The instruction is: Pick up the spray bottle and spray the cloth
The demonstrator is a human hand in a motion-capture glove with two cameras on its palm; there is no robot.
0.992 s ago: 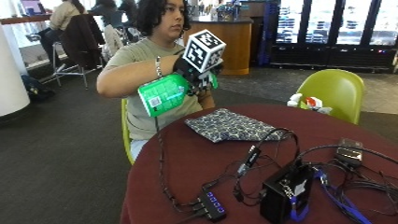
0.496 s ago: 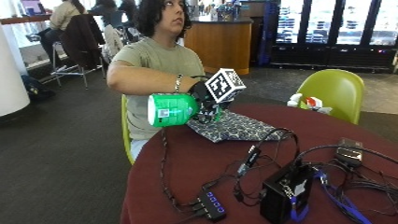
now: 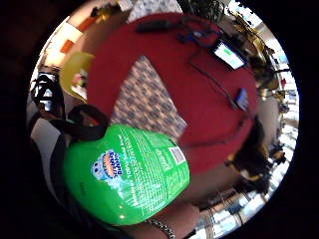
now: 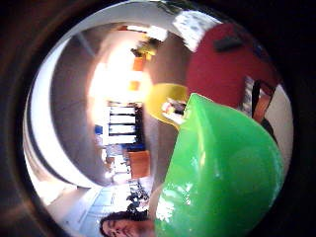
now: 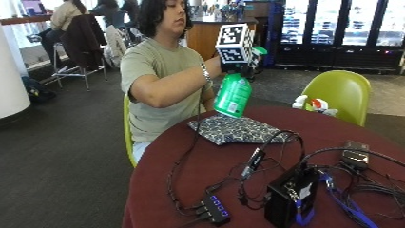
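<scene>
Bottle (image 5: 233, 95) of green plastic hangs in the air above the near edge of the patterned cloth (image 5: 237, 129), upright with a slight tilt, its base clear of the fabric. The right hand (image 5: 244, 69) grips it at the neck, fingers curled round the top; most of the hand is hidden behind the bottle head, and the nozzle itself is hard to make out. In the little-finger palm view the bottle (image 3: 127, 174) shows its label side, with the cloth (image 3: 144, 102) spread flat beyond it on the red tabletop (image 3: 209, 114); in the thumb-side palm view the green body (image 4: 224, 173) blocks nearly everything else. The cloth lies flat on the tabletop (image 5: 190, 171) in front of the seated person. Nearer the camera lie tangled black cables (image 5: 253, 175), a small hub (image 5: 214, 209) and a black box (image 5: 291, 199). A yellow-green chair (image 5: 338, 95) stands behind the table, partly cut off by its edge.
</scene>
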